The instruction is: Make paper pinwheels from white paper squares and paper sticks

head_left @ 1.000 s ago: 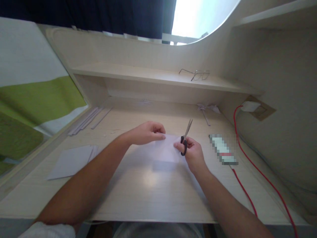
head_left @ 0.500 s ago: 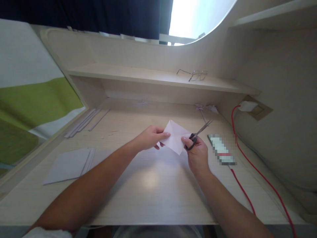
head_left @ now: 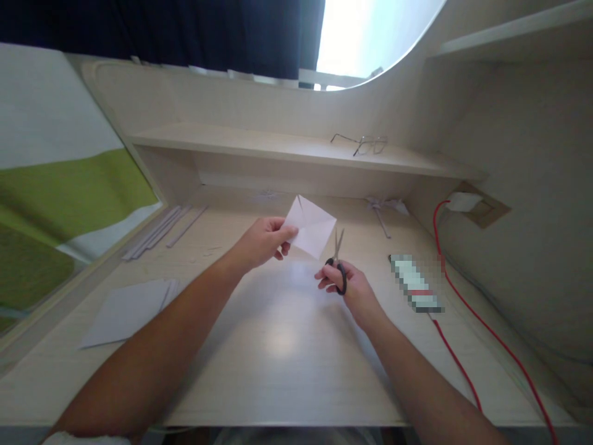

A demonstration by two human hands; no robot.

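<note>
The left hand (head_left: 262, 242) is now lifting the folded paper (head_left: 311, 228) higher — the right hand (head_left: 347, 285), gripping the scissors (head_left: 337, 264), is swinging them upright beside it.

Both forearms are bare from the wrist up to where they leave the picture at the bottom edge, with no watch, bracelet or ring showing on either. The left hand (head_left: 264, 242) and the right hand (head_left: 348, 285) wear no gloves. At the bottom left corner, by the left upper arm, a small edge of white fabric shows, seemingly the hem of a short sleeve (head_left: 88, 439).
</note>
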